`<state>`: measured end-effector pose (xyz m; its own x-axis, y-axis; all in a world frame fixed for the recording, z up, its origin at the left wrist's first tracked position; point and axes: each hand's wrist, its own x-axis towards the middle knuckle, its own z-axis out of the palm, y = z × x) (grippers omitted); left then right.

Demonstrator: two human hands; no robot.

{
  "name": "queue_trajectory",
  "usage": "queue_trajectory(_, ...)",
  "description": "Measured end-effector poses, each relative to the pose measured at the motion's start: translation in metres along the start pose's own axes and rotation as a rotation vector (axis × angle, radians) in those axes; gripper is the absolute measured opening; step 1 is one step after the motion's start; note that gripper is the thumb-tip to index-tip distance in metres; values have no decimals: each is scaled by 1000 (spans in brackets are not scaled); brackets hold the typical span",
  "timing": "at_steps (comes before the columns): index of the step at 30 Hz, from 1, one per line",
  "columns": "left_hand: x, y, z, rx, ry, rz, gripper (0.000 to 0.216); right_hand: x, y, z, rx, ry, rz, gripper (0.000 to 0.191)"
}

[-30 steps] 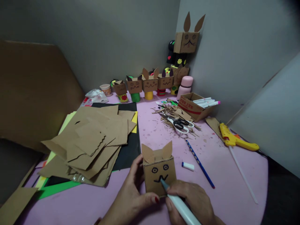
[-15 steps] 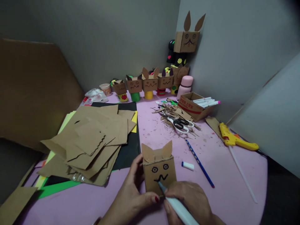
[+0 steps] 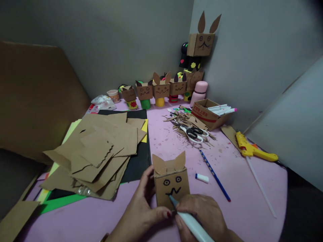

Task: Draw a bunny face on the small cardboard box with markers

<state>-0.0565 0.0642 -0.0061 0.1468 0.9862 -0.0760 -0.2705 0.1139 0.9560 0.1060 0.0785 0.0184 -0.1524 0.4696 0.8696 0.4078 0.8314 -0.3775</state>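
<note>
A small cardboard box (image 3: 185, 188) with two pointed ears stands upright near the table's front, its drawn eyes and zigzag mouth facing me. My left hand (image 3: 143, 205) is closed around its left side, with the thumb low across the front. In my right hand (image 3: 204, 215) is a white marker (image 3: 193, 225), its tip touching the left part of the drawn mouth. The marker's cap (image 3: 202, 178) lies on the table to the right, beside a blue pencil (image 3: 214, 174). The box's lower right is hidden behind my right hand.
Cardboard pieces (image 3: 101, 151) are piled on the left. Scissors (image 3: 193, 132) lie on cardboard scraps. A box of markers (image 3: 208, 116), a pink bottle (image 3: 199, 94) and a yellow glue gun (image 3: 254, 151) are on the right. Several animal figures (image 3: 161, 90) line the back.
The marker's tip has shifted slightly to the left along the mouth, and my right hand has moved a little with it. The box and my left hand stay put.
</note>
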Motion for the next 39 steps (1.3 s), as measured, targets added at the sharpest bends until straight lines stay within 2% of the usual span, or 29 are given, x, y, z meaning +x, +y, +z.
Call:
queue_trajectory(20,0,2,1,86,1,18,102,-3,2,2,28,-25,-11,19)
queue_trajectory(25,-1,4,3,78,14,21,99,-3,3,2,58,-50,-7,15)
queue_trajectory(39,2,3,3,-12,14,17,106,-5,1,1,45,-12,-5,19)
